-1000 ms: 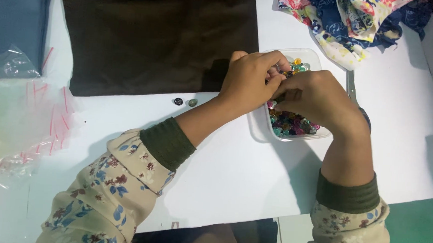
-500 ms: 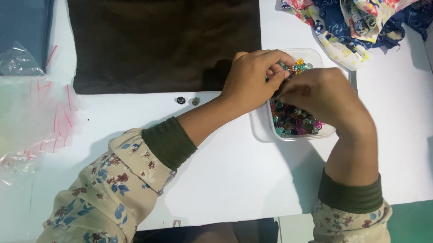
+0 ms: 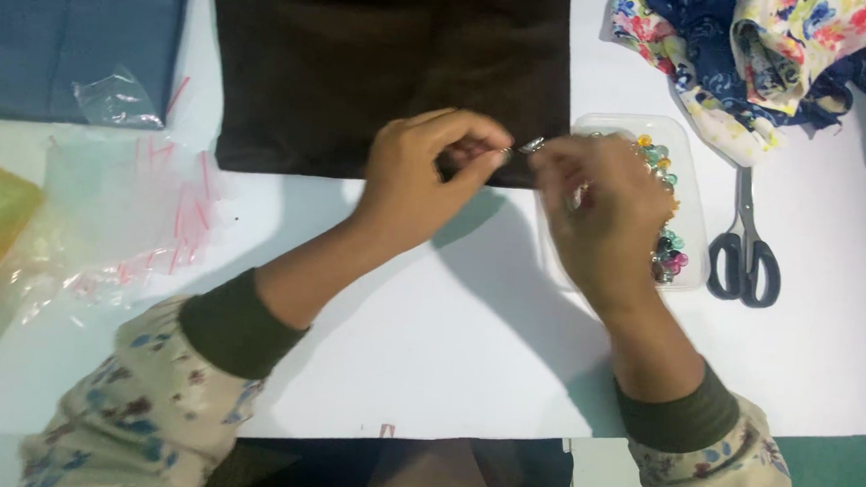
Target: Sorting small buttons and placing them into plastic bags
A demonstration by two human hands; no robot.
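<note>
Above the white table (image 3: 446, 355), left hand (image 3: 412, 177) and right hand (image 3: 600, 209) both pinch one small metal piece (image 3: 527, 146), which could slip into the bead box (image 3: 694, 204).

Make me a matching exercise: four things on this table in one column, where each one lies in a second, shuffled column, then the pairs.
Things:
1. scissors
2. dark brown cloth
3. blue cloth
4. small clear bags with red strips

Places:
A. top left corner
B. right of the clear bead tray
C. top middle, behind the left hand
D. left side, below the blue cloth

Pairs: 1-B, 2-C, 3-A, 4-D
</note>
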